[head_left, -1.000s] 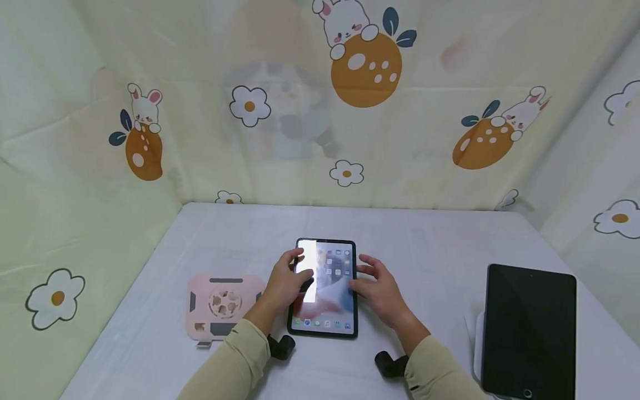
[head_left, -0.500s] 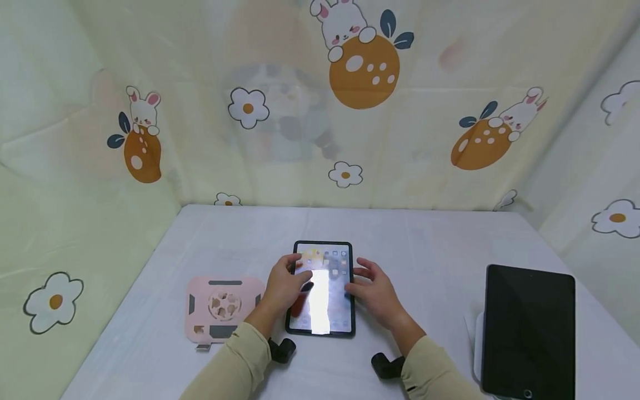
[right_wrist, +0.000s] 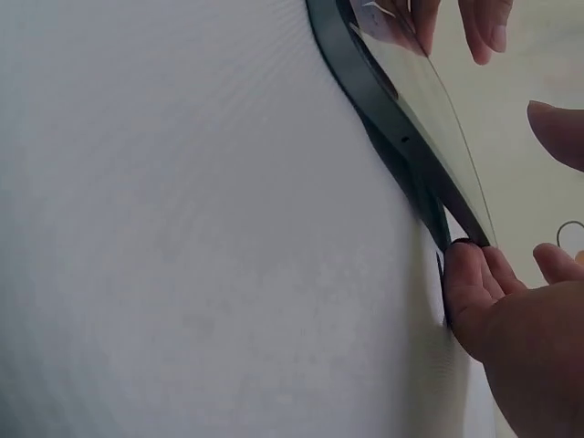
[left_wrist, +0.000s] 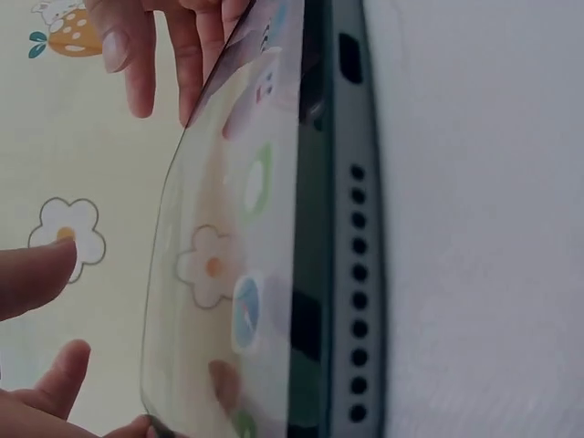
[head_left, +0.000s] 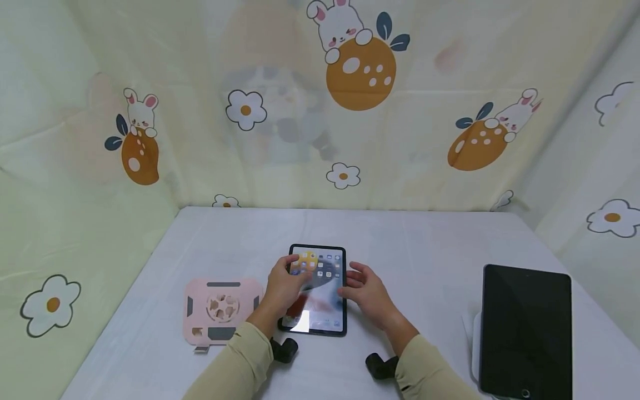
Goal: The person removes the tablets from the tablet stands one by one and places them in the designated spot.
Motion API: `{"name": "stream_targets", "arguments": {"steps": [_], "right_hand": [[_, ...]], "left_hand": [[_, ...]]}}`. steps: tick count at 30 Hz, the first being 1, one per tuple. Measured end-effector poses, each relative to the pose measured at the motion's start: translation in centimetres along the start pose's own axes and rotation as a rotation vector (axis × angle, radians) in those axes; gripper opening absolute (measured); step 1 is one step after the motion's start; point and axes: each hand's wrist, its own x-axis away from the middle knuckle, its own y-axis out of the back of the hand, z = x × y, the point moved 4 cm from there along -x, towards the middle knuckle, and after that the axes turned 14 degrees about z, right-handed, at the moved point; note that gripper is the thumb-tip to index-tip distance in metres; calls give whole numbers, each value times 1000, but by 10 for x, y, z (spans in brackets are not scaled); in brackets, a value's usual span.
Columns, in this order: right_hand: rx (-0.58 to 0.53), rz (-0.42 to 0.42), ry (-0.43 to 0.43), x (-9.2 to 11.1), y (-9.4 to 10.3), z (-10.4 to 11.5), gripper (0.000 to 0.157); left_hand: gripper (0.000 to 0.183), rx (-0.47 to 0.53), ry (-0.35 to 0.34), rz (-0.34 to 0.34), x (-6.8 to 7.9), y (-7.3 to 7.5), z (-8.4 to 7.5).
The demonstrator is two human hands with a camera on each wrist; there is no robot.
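One white cloth-covered table [head_left: 425, 239]. Black rectangular glass-faced tablet [head_left: 526, 333] near its R edge; wide gap btwn that & lit dark-rimmed rectangular tablet [head_left: 322, 300] mid-front. Pink rounded-rectangular case w/ grey pads [head_left: 200, 308] just L. L hand [head_left: 282, 286] & R hand [head_left: 369, 289]: fingers half-curled, gripping lit tablet's long edges, thumbs spread; lift off cloth unclear.

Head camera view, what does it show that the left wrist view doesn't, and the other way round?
Only the head view shows the pink case on one side, the dark-screened tablet on the other, and the person's sleeves.

Only the left wrist view shows, on the edge of the lit tablet, an oblong port and a row of round holes.

Both share the lit tablet, parts of the left hand and right hand, and the flower-printed cloth.
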Motion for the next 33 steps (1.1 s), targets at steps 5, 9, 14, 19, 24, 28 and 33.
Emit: {"name": "stream_targets", "arguments": {"steps": [5, 9, 14, 19, 24, 28, 33], "right_hand": [[12, 5, -2, -2, -2, -1, 68], [12, 15, 5, -2, -3, 0, 70], [-1, 36, 18, -4, -4, 2, 73], [-12, 50, 21, -6, -6, 0, 75], [-12, 57, 17, -7, -7, 1, 76], [-12, 58, 17, -7, -9, 1, 75], [3, 57, 9, -7, -11, 2, 75]], "left_hand": [[56, 27, 16, 4, -2, 2, 0], [57, 28, 34, -21, -2, 3, 0], [57, 9, 51, -85, -2, 4, -2], [57, 8, 49, -95, -2, 7, -2], [60, 12, 26, -67, -2, 9, -2], [61, 15, 28, -59, -3, 9, 0], [62, 15, 30, -58, -3, 9, 1]]}}
